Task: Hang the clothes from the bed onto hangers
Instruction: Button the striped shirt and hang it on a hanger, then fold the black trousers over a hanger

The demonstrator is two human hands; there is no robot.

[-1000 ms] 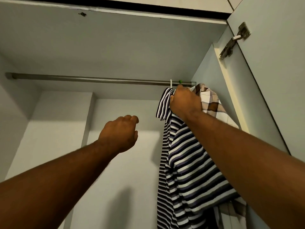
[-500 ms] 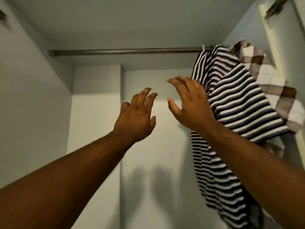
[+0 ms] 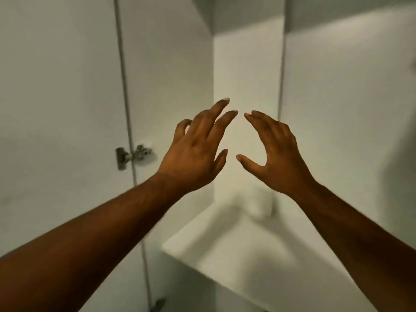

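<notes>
Two bare forearms reach forward, left hand (image 3: 193, 154) and right hand (image 3: 279, 154) close together, fingers spread, relaxed, holding nothing. Beyond them sit a blurred white shelf (image 3: 236, 255), perhaps a wardrobe's, and a metal hinge (image 3: 132, 155) at left. Where the clothes are cannot be told.

The left hand (image 3: 193, 152) and right hand (image 3: 276, 152) hang side by side, apart, above a shelf (image 3: 236, 255); a hinge (image 3: 132, 155) sits left.

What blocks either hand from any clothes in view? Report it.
No clothes or hangers show here, so that path cannot be judged. The left hand and right hand are open and empty in front of the white shelf, nothing visible between them and it.
</notes>
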